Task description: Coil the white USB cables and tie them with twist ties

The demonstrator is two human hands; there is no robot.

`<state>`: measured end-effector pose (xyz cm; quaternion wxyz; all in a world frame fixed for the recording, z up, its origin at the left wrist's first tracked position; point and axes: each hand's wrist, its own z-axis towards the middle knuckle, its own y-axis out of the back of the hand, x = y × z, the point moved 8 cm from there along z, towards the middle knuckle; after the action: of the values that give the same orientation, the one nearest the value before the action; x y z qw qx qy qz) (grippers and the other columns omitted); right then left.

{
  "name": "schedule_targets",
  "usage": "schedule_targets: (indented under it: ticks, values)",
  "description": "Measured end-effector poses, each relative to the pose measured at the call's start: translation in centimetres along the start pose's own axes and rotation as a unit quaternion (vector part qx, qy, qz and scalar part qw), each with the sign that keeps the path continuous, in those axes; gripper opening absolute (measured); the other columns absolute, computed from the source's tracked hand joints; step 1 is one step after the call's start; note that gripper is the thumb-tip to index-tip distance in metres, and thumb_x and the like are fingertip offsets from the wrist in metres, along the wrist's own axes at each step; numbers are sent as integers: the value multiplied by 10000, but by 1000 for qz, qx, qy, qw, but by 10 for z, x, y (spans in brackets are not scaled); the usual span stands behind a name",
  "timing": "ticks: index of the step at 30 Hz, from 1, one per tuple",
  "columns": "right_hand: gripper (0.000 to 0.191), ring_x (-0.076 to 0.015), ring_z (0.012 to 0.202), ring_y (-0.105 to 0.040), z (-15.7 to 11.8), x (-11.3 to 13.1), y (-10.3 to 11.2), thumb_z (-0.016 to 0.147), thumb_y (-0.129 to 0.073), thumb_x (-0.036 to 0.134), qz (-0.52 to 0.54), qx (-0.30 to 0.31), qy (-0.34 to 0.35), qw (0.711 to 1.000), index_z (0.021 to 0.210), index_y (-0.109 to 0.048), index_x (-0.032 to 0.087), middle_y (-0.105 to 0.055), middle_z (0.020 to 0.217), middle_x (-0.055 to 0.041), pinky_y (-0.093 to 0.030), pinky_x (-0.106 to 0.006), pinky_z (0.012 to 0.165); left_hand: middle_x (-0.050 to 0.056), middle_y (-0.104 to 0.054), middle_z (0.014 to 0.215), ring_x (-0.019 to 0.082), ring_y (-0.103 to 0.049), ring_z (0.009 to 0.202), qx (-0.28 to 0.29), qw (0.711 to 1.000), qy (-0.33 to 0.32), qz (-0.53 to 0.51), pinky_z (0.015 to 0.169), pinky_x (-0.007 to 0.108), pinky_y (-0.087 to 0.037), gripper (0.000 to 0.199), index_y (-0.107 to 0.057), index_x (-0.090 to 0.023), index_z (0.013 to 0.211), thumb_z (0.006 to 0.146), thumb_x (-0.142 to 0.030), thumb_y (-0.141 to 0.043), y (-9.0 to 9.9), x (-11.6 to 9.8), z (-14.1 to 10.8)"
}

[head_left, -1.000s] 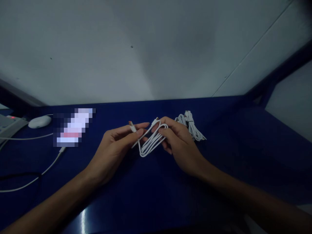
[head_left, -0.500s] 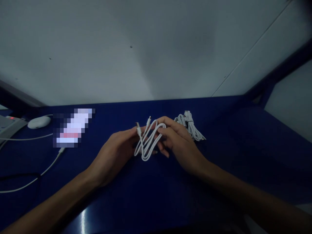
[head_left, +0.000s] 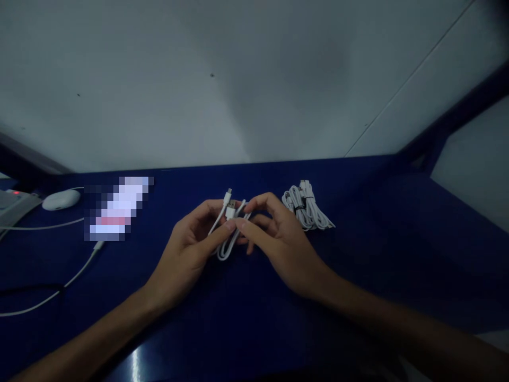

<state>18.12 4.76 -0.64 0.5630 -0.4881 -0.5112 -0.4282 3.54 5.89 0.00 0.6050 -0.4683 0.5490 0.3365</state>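
A looped white cable [head_left: 225, 250] is held between both hands above the blue table. My left hand [head_left: 191, 241] grips it from the left, its thumb across the loops. From the right, my right hand [head_left: 280, 241] closes on the same loops, its thumb tip touching the left thumb tip. Two cable ends, a small plug [head_left: 227, 197] and a wider USB plug [head_left: 230, 211], point up beside the fingers. The fingertips behind the cable are partly hidden. To the right of my right hand lie bundled white cables [head_left: 314, 209] with dark ties.
At the left, a pixelated lit device [head_left: 121, 207] has a white cord [head_left: 81, 273] attached. A white rounded case [head_left: 61, 199] sits near a power strip [head_left: 18, 204] with a red light. Behind the blue table [head_left: 246, 329] rises a grey wall [head_left: 159, 106].
My left thumb has come over the front of the loops, and the right thumb has moved left to meet it. The cable has shifted slightly left and its loops are gathered more tightly.
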Motion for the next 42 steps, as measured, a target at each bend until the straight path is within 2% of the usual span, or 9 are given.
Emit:
schedule_targets:
  ticks: [3,6,10,15,20,27,34,38,42]
  values:
    - [229,-187,834,-714,0,-3,0,1030,-770,440,-30,5,1,1000,1076,-648,252,-739,975,-25,-612,-380,759,57,-808,1268,220,-765,1061,-4,998,-27,58,907,313,-606,309,-800,-278,1333,1025,-299,-792,-1,-5,-3]
    - [246,-198,811,-719,2,-4,2,1006,-800,445,-34,-6,2,999,1077,-672,248,-750,951,-28,-616,-403,765,71,-770,1393,259,-737,1173,-7,992,-51,115,1014,388,-574,309,-796,-295,1372,1080,-351,-711,-2,-9,-5]
    - [224,-218,861,-733,3,-3,4,1001,-804,430,-36,-14,10,999,1056,-696,242,-754,973,-37,-630,-409,777,62,-765,1409,272,-722,1202,-30,980,-85,177,1088,428,-535,273,-825,-309,1320,1066,-340,-729,-1,-15,-8]
    - [168,-198,824,-707,1,2,4,1063,-722,408,-62,-25,23,997,1029,-715,243,-756,972,-32,-629,-433,861,58,-837,1187,258,-768,1068,-77,988,-62,121,1017,392,-578,176,-857,-263,1165,1003,-316,-809,5,-14,-7]
    - [147,-205,914,-741,2,7,5,1098,-661,374,-55,-27,36,997,1086,-712,237,-782,1072,-51,-630,-407,860,80,-844,1073,263,-798,933,-98,992,-22,72,879,385,-626,168,-824,-217,1015,996,-384,-815,9,-13,-7]
    - [225,-189,790,-690,4,12,14,1143,-576,444,-80,-53,41,995,1051,-650,253,-718,885,-9,-607,-394,802,89,-803,1236,268,-806,1019,-119,993,-7,16,968,418,-640,205,-751,-196,984,1031,-394,-766,19,-9,-4]
    - [265,-194,806,-746,1,12,19,1137,-572,509,-92,-82,45,991,1166,-632,253,-767,1090,-61,-612,-360,710,94,-793,1058,264,-774,953,-135,985,25,-107,862,387,-656,168,-767,-162,937,1022,-293,-707,19,-3,2]
    - [295,-190,801,-757,4,6,19,1117,-612,525,-46,-73,16,996,1156,-671,239,-771,1125,-76,-622,-363,714,131,-808,1095,251,-750,960,-132,984,59,-103,752,298,-607,238,-796,-156,963,1008,-381,-737,19,1,1]
    - [307,-196,814,-748,8,-2,16,1095,-657,516,-4,-41,-36,998,1094,-756,225,-767,961,-56,-616,-379,794,155,-808,1191,289,-748,1053,-106,990,51,-82,828,344,-603,314,-780,-163,953,1049,-443,-677,18,2,3]
